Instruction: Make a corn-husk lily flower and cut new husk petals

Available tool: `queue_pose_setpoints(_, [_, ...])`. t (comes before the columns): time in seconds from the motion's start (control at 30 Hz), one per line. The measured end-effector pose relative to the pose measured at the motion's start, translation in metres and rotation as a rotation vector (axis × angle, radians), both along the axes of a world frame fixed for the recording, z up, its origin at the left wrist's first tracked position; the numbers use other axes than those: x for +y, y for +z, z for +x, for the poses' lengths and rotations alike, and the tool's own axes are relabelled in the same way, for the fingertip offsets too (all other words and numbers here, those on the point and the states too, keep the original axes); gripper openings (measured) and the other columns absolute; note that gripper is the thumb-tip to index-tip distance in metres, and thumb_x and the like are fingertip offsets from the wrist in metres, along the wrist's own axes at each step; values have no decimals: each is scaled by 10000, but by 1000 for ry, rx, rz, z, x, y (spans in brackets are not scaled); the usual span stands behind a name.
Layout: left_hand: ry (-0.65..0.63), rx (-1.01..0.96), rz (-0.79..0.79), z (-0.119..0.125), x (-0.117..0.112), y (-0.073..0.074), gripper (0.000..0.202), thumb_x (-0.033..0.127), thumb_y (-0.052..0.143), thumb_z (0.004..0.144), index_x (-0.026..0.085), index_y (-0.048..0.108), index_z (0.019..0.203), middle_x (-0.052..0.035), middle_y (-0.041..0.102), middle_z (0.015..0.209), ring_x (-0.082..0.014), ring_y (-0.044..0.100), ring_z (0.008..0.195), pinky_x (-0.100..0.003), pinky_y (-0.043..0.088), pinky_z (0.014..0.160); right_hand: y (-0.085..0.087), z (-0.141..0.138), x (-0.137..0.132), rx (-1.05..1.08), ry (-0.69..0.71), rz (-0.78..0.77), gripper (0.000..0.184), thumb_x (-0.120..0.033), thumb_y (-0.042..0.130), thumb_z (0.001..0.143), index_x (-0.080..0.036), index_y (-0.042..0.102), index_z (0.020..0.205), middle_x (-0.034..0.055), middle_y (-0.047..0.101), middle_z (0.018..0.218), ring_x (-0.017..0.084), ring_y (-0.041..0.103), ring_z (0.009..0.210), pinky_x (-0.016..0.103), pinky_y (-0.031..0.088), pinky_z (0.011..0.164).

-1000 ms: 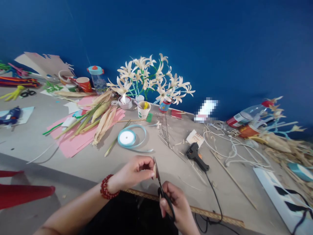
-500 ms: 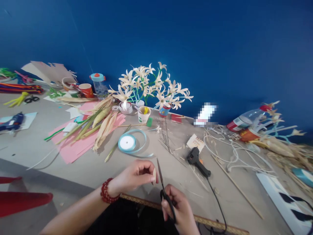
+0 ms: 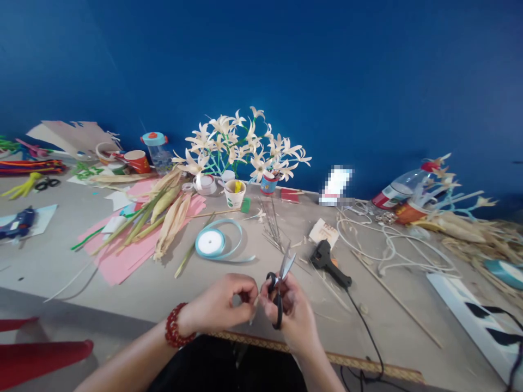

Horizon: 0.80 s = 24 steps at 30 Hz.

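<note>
My left hand (image 3: 229,302), with a red beaded bracelet at its wrist, is closed in a pinch near the front table edge. Between its fingertips a small pale piece, likely corn husk, is mostly hidden. Close beside it, my right hand (image 3: 295,316) holds black-handled scissors (image 3: 285,268), their blades pointing up and slightly apart. The right fingertips almost meet the left ones; whether they touch the pale piece I cannot tell. Beyond the hands lie a roll of light blue ribbon (image 3: 210,243) and a black glue gun (image 3: 330,262).
Pale husk flowers (image 3: 232,139) stand in cups at the back, beside a white paper cup (image 3: 235,195). Corn husks (image 3: 174,226) lie on pink paper (image 3: 118,267) at left. Thin wires (image 3: 272,223), white cord (image 3: 390,247), a stick (image 3: 396,299) and a power strip (image 3: 466,321) spread rightward.
My right hand has moved up and closer to the left, and the scissors have turned upright in its grip. My left fingers have shifted, covering more of the pale piece. The view has shifted slightly.
</note>
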State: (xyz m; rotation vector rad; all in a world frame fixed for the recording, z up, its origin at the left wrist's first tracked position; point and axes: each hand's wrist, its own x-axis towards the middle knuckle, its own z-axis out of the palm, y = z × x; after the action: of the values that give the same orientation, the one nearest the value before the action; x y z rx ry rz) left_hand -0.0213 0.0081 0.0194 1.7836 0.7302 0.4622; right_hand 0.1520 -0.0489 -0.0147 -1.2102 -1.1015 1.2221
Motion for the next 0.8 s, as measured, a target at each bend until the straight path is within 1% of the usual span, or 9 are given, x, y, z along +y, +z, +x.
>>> queue_pose_setpoints(0.13, [36,-63,-12,2,-3,-5,144,117,536,800,158,540,662,12,566,707,-120,525,691,-221,402,662,0,-4,-1,47,-40,14,298,-231,761,708,-222,506,862,-36,589,748,108,529,632,203,441,589])
queue_pose_setpoints(0.23, [137,-120,-28,6,-5,-11,146,191,554,851,153,577,712,-5,578,727,-135,529,715,-239,407,679,5,-5,1,61,-87,10,315,-262,791,702,-221,511,841,-37,593,734,98,506,599,195,422,563])
queue_pose_setpoints(0.33, [207,-224,-104,8,-5,-13,171,246,544,885,152,569,744,-11,567,724,-140,520,708,-254,413,680,8,-4,-1,70,-98,-10,337,-323,812,709,-217,515,827,-29,595,745,102,519,625,195,417,572])
queue_pose_setpoints(0.37, [212,-253,-127,8,-5,-13,180,253,534,895,153,560,748,-10,559,722,-139,518,701,-256,414,677,8,-2,-3,60,-78,-22,342,-355,813,715,-212,521,819,-25,588,747,106,523,643,198,419,585])
queue_pose_setpoints(0.43, [214,-289,-141,6,-4,-12,176,256,530,901,154,553,760,-15,561,737,-141,523,706,-262,417,682,7,1,-9,39,8,-70,372,-446,796,734,-201,524,797,-26,548,727,110,513,651,207,419,599])
queue_pose_setpoints(0.53, [201,-314,-124,3,-2,-9,164,241,542,891,153,549,753,-25,578,750,-143,528,708,-267,417,685,4,6,-20,65,195,-175,479,-607,732,744,-198,487,783,-46,475,682,92,459,578,209,382,552])
queue_pose_setpoints(0.6, [186,-326,-125,2,-2,-8,146,219,549,875,153,551,745,-29,591,748,-145,534,708,-267,421,682,1,9,-27,94,288,-225,532,-672,700,736,-201,462,794,-50,470,668,80,432,542,205,347,526])
queue_pose_setpoints(0.7, [191,-312,-136,2,0,-6,109,181,566,839,149,566,735,-34,608,738,-149,552,707,-266,435,679,-1,11,-31,101,340,-247,556,-690,700,726,-200,445,795,-50,483,652,74,423,535,199,321,523])
queue_pose_setpoints(0.8, [200,-291,-134,2,1,-4,87,158,576,812,146,576,725,-37,626,730,-149,565,701,-263,444,676,-2,11,-31,98,345,-248,563,-694,705,719,-200,443,786,-57,479,634,67,411,517,193,307,507])
